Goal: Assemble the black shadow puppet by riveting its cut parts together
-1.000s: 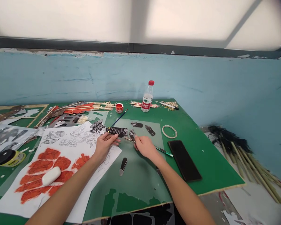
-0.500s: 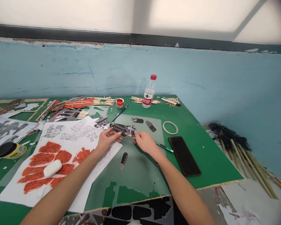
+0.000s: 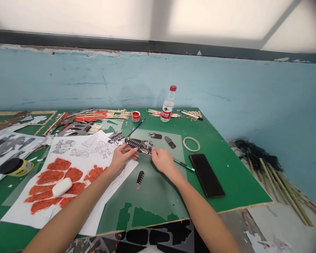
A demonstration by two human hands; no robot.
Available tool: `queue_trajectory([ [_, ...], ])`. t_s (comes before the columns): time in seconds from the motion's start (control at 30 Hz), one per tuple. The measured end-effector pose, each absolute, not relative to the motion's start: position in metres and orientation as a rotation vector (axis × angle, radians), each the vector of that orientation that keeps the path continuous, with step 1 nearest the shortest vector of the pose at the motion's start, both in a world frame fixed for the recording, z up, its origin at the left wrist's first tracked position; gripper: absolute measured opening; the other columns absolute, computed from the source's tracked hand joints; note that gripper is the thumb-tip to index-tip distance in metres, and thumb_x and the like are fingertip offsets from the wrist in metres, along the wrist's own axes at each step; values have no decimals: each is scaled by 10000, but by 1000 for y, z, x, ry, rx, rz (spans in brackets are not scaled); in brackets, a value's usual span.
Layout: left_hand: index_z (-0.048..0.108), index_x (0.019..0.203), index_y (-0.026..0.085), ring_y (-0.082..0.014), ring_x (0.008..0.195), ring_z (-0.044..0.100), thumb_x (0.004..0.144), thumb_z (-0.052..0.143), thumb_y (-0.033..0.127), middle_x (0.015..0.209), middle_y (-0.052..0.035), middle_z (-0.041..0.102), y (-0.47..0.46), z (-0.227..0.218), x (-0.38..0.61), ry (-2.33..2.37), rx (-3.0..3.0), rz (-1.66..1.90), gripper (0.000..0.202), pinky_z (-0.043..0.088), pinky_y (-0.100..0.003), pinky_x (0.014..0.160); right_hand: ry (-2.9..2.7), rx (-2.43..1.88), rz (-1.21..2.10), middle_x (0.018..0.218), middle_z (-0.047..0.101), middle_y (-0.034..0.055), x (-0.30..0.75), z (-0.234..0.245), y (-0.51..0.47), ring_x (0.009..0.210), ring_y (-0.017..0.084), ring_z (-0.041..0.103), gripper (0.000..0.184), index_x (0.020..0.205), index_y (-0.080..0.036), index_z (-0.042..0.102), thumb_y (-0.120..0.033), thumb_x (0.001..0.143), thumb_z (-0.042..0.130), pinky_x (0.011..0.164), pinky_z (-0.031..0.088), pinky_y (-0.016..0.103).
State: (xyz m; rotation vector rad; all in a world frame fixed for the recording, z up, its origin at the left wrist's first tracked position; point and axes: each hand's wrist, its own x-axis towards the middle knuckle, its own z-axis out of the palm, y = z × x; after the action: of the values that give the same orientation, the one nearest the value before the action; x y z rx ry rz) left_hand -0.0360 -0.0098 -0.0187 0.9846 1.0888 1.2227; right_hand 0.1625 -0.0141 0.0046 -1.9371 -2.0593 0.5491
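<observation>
A black-and-white cut-out shadow puppet [image 3: 137, 143] lies over the frosted sheet in front of me, its patterned head piece [image 3: 117, 137] pointing left. My left hand [image 3: 123, 157] pinches its lower edge between thumb and fingers. On the puppet's right end, my right hand [image 3: 162, 158] is closed around a small shiny metal tool [image 3: 146, 151], perhaps a nail clipper; its grip hides most of it. Loose black cut-out pieces lie nearby: one [image 3: 139, 180] below the hands, a striped one [image 3: 170, 142] and a hand-shaped one [image 3: 155, 135] above.
Right of my hands are a green pen [image 3: 184, 165], a phone [image 3: 206, 175] and a tape roll [image 3: 191, 144]. Behind stand a water bottle [image 3: 168, 105] and red paint jar [image 3: 136, 116] with a brush [image 3: 137, 127]. A white case [image 3: 62, 187] rests on red-painted paper [image 3: 94, 225] at left.
The camera view has shifted slightly, so the left side of the table sits a little further right. Both hands keep their hold, with hardly any movement.
</observation>
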Motion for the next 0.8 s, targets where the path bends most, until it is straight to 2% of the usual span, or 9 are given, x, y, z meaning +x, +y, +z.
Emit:
queue_trajectory([
  [0.17, 593, 741, 182, -212, 603, 704, 660, 931, 414, 661, -52, 740, -10, -20, -35, 1092, 946, 1270, 419, 583, -318, 559, -2101, -1929, 354, 632, 667, 119, 161, -3, -16, 580, 208, 566, 598, 670, -172, 708, -351, 1085, 315, 604, 183, 353],
  [0.37, 615, 705, 179, -183, 535, 673, 715, 902, 413, 687, -61, 761, -9, -26, -39, 1076, 964, 1259, 370, 558, -311, 563, -2106, -1815, 189, 664, 682, 100, 163, -10, -13, 569, 166, 539, 571, 685, -163, 690, -320, 1068, 297, 590, 154, 344],
  [0.6, 608, 724, 177, -189, 509, 661, 675, 925, 416, 671, -75, 765, -9, -24, -38, 1089, 894, 1245, 399, 535, -314, 546, -2084, -1777, 163, 652, 657, 107, 165, -13, -10, 578, 164, 536, 548, 667, -154, 653, -318, 1058, 307, 588, 151, 337],
  [0.8, 585, 692, 187, -192, 568, 675, 689, 918, 405, 673, -71, 762, -8, -27, -38, 1057, 905, 1267, 398, 550, -305, 558, -2085, -1775, 138, 637, 642, 100, 166, -14, -10, 576, 166, 520, 570, 669, -160, 662, -331, 1062, 285, 585, 145, 340],
])
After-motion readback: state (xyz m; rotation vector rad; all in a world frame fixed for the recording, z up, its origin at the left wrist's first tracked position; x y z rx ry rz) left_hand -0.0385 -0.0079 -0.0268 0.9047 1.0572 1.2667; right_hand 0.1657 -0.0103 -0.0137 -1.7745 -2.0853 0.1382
